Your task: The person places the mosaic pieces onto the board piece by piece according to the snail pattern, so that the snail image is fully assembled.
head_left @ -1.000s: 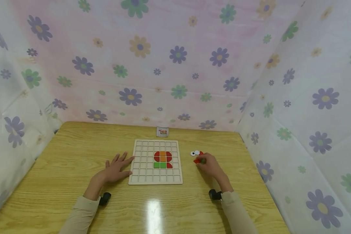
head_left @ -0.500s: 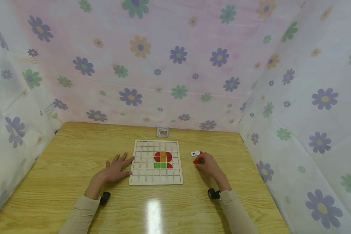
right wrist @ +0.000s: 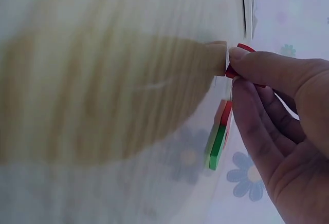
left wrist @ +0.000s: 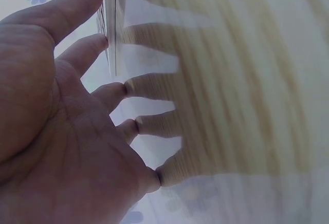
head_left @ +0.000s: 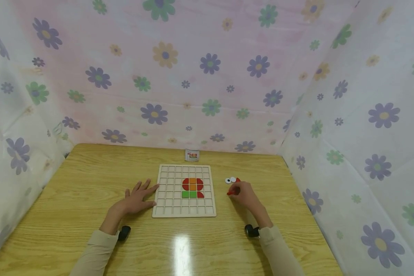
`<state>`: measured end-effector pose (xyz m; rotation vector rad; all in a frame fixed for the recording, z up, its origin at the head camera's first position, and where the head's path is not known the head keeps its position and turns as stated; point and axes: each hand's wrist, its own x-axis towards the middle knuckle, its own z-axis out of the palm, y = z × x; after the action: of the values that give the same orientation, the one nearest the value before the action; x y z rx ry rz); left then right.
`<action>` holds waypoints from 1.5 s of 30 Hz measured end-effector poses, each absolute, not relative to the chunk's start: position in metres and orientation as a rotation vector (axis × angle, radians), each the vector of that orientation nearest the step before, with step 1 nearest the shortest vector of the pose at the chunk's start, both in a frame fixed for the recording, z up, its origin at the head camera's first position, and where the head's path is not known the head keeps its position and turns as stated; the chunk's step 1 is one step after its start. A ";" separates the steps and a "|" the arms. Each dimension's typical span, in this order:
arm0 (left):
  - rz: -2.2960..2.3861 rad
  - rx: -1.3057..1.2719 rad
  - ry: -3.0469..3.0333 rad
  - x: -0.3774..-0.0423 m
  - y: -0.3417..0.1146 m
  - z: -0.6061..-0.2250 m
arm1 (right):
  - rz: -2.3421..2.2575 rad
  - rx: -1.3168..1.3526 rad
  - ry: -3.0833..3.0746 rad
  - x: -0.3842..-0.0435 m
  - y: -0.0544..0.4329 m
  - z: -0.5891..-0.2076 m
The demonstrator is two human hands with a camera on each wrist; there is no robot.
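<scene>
In the head view a pale wooden grid board point(head_left: 169, 204) lies on the table, with red rounded pieces point(head_left: 200, 186), orange squares point(head_left: 192, 181) and green squares point(head_left: 185, 194) set in some cells. My left hand point(head_left: 136, 200) is spread flat, its thumb and a fingertip against the board's left edge. To the right of the board, my right hand point(head_left: 244, 194) pinches a small red piece point(right wrist: 232, 72) between thumb and fingers, just above the table. Its full shape is hidden by the fingers. Below that hand in the right wrist view lie a green piece point(right wrist: 217, 148) and a red piece point(right wrist: 226, 113).
Two white round eye pieces point(head_left: 228, 180) and a red piece point(head_left: 238, 179) lie just beyond the right hand. A small picture card point(head_left: 192, 155) lies behind the board near the table's far edge. Flowered sheets point(head_left: 165, 96) enclose the table's back and sides.
My right hand has drawn the red piece slightly toward me and lifted it to a tilt. The left hand and the board stay where they were.
</scene>
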<state>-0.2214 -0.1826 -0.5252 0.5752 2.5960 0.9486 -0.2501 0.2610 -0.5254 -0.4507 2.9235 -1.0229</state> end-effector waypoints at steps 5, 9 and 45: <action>0.941 0.583 2.595 -0.223 -0.183 -0.526 | -1.061 -0.451 2.903 -0.244 0.256 -0.527; 0.913 0.589 2.606 -0.223 -0.183 -0.526 | -1.136 -0.446 2.901 -0.241 0.250 -0.526; 0.907 0.588 2.616 -0.222 -0.182 -0.523 | -1.529 -0.461 2.710 -0.223 0.221 -0.528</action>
<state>-0.2219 -0.1816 -0.5226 0.5881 2.6158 0.9066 -0.2226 0.2214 -0.5276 -0.4606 2.7104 -1.5294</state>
